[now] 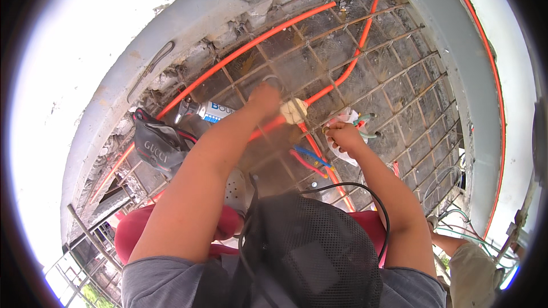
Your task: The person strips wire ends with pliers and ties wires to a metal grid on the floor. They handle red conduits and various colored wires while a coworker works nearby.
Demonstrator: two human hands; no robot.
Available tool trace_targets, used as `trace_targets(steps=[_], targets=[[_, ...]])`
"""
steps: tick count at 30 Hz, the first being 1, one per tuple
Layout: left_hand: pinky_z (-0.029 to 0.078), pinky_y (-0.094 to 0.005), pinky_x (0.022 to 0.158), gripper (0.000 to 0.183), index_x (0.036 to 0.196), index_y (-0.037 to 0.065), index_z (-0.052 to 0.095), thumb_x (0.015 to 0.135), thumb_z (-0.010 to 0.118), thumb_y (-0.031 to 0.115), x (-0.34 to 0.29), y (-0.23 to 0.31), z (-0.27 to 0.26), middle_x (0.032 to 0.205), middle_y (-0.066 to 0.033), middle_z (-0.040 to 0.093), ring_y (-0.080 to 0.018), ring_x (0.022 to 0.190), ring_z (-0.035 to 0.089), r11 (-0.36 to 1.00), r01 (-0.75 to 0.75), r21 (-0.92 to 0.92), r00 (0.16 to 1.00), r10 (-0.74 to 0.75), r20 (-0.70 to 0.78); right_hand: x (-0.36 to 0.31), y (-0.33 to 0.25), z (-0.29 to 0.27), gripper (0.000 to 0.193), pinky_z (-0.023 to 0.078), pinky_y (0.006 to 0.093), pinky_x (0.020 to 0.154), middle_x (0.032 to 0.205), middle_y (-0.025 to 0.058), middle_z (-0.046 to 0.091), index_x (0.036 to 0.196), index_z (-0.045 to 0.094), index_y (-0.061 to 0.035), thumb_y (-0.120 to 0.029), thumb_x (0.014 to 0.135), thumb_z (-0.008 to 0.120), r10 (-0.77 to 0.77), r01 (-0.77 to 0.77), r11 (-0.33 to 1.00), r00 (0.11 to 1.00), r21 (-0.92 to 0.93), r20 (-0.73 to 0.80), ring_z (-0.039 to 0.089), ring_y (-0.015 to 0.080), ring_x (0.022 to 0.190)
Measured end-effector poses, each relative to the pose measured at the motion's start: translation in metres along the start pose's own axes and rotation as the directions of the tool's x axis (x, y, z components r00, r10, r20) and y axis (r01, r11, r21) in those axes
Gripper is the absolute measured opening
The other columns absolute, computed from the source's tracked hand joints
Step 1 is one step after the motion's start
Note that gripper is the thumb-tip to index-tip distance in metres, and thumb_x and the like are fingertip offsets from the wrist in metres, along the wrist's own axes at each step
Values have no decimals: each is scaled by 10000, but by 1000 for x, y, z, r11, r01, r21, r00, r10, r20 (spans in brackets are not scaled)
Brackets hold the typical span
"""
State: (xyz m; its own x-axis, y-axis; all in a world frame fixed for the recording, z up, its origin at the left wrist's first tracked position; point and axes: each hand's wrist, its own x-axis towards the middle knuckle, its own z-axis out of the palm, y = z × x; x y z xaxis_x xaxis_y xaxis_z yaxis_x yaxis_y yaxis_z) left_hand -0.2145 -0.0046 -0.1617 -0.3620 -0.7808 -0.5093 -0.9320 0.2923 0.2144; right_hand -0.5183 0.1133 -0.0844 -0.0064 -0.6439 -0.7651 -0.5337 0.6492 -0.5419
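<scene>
My left hand (265,101) is smeared by motion beside a cream-coloured junction box (294,112), above an orange conduit that runs into the box. Its fingers do not show clearly. My right hand (345,136) is pinched closed over a white plastic bag (341,154). Whatever sits between its fingertips is too small to name. Orange conduits (321,94) meet at the box from several sides. Just below it lie a blue piece of wire or tube (313,157) and a pink one (308,163). Short green pieces (365,118) poke out by the bag.
A rebar grid (394,74) covers the slab. Left of my left arm are a white-and-blue canister (212,112) with a metal head and a black bag (160,144). A loose orange conduit (245,52) follows the concrete edge (128,60). Another person's trouser leg (474,271) shows at lower right.
</scene>
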Motion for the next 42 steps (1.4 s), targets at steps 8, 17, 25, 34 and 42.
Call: trace_targets(steps=[8, 17, 25, 34, 42], targets=[[557, -497, 1066, 383, 1141, 40, 819, 1008, 734, 389, 2, 1, 5, 1172, -199, 792, -412, 1266, 664, 999, -28, -17, 1000, 28, -10, 29, -21, 5, 226, 518, 478, 532, 858, 223, 751, 1008, 740, -8, -172, 969, 590, -450, 523, 570, 844, -633, 292, 712, 311, 663], [562, -498, 1068, 379, 1159, 32, 808, 1013, 731, 373, -2, 6, -1, 1216, -189, 787, -415, 1292, 658, 1000, -15, 16, 999, 16, -51, 6, -22, 6, 261, 457, 328, 464, 884, 104, 767, 1118, 729, -33, -204, 998, 572, -185, 171, 874, 983, -455, 14, 694, 181, 675], [558, -505, 1073, 432, 1192, 1, 787, 1023, 726, 393, -7, 13, -10, 1237, -196, 777, -418, 1308, 651, 1000, 5, -18, 998, -6, -65, 14, -17, -2, 243, 432, 314, 504, 803, 64, 695, 1151, 719, -116, -270, 1045, 565, 310, -309, 807, 947, 504, 84, 619, 155, 656], [572, -493, 1049, 412, 1163, 1, 798, 1024, 726, 383, -7, 12, -4, 1201, -223, 779, -403, 1289, 660, 999, 1, 36, 1000, 0, -30, 8, 12, 31, 246, 425, 367, 481, 800, 95, 702, 1203, 664, -128, -271, 1007, 626, -429, 330, 667, 903, -667, 18, 552, 149, 564], [573, -495, 1034, 396, 1109, 5, 811, 1032, 714, 381, -19, 23, -9, 1167, -203, 791, -391, 1266, 657, 994, 26, 103, 996, -17, -83, 2, -12, 4, 195, 583, 541, 758, 961, 195, 768, 997, 758, -36, -169, 862, 714, -2, 0, 999, 999, -51, -48, 751, 393, 894]])
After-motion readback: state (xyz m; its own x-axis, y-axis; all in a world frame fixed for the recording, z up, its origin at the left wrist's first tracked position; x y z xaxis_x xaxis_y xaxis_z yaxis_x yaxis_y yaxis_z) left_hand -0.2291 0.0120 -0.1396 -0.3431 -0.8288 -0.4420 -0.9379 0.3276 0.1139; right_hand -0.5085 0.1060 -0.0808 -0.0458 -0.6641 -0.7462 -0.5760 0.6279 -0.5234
